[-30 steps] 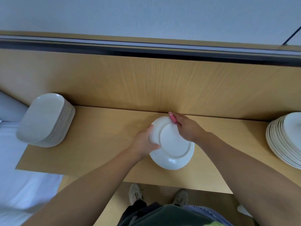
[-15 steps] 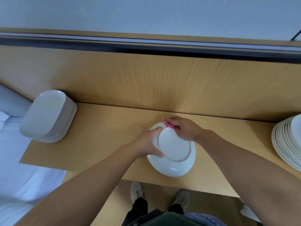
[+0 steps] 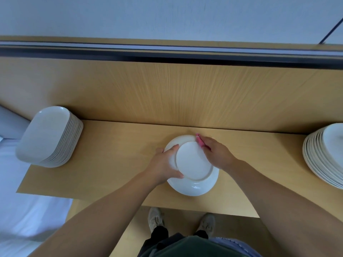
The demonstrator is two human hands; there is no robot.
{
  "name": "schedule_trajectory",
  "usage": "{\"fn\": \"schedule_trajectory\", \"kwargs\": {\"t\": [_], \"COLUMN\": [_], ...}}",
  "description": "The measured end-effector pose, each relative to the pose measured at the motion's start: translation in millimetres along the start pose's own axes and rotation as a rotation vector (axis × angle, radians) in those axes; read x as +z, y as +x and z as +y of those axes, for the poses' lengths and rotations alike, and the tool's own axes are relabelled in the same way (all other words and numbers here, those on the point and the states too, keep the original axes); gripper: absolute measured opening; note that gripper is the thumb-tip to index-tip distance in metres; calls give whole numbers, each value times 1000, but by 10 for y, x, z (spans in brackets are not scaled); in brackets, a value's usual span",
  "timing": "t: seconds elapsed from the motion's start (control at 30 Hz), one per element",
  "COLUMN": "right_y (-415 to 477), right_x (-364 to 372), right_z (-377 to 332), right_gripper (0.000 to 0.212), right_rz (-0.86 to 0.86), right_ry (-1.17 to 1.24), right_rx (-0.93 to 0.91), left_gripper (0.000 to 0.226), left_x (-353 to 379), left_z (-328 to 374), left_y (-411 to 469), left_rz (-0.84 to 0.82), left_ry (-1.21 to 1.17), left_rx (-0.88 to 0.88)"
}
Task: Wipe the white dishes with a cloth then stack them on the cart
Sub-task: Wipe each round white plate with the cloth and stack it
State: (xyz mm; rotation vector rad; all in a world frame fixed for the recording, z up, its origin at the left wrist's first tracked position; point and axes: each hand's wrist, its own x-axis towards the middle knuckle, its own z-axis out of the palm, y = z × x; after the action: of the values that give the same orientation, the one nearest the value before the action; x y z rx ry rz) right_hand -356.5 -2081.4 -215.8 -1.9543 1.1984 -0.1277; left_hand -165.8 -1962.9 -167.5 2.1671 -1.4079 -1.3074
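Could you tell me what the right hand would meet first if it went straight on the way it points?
Likely the wooden back panel: the right hand, holding the pink cloth against the plate, points toward that panel, though depth is unclear.

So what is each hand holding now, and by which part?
The left hand grips the plate by its left rim; right hand holds a pink cloth against the upper right rim.

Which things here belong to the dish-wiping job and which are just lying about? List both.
In the job: round white plate, gripped by the left hand; pink cloth, held by the right hand at its rim; stack of rectangular white dishes; stack of white plates.
Lying about: white fabric; black cable.
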Motion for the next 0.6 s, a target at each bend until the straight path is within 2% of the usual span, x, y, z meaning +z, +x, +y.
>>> {"fn": "schedule_trajectory", "kwargs": {"t": [0.17, 0.3, 0.43, 0.6], "right_y": [-220, -117, 20, 170], "right_x": [103, 22, -68, -133], "right_z": [128, 136, 58, -114], "right_gripper": [41, 40, 39, 38], "right_rz": [112, 18, -80, -123], "right_ry": [31, 11, -12, -14], "right_rx": [-23, -81, -112, -110], "left_gripper": [109, 100, 89, 98], "left_x": [38, -23, -73, -15], "left_z": [-4, 43, 27, -1], "left_y": [-34, -63, -56, 23], "left_rz": [-36, -113, -116, -36], "left_ry": [28, 38, -43, -37], "left_rx": [-12, 49, 76, 31]}}
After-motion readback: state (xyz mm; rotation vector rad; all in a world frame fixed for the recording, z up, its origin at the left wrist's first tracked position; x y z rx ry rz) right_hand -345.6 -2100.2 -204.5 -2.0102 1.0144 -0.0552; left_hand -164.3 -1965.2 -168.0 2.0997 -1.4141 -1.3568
